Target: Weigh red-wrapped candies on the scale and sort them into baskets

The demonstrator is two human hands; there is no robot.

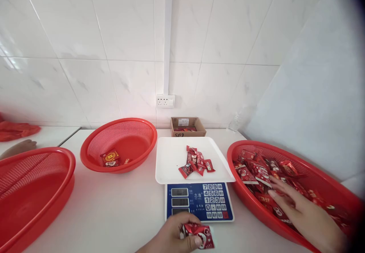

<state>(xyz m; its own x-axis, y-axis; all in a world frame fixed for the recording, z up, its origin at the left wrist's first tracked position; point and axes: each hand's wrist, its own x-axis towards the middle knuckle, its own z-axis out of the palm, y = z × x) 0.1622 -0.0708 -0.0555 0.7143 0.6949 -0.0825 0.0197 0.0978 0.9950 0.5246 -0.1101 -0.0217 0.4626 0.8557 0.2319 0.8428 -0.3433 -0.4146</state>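
Just in front of the scale, my left hand (178,233) is closed on a red snack packet (205,234), pinching it between thumb and fingers. My right hand (302,211) reaches into the right red basket (258,143), fingers stretched out and apart over a heap of small red snack packets (261,169). Its fingertips are at the packets; whether they press on one I cannot tell. Between the hands stands a blue digital scale (196,201) with a white tray (168,162). Several red packets (196,162) lie in a small pile on that tray.
A round red basket (119,129) holding a few packets stands left of the scale. Another red basket (67,158) is at the far left, with another person's hand (21,146) behind it. A cardboard box (188,133) and a clear plastic item (235,122) sit by the wall.
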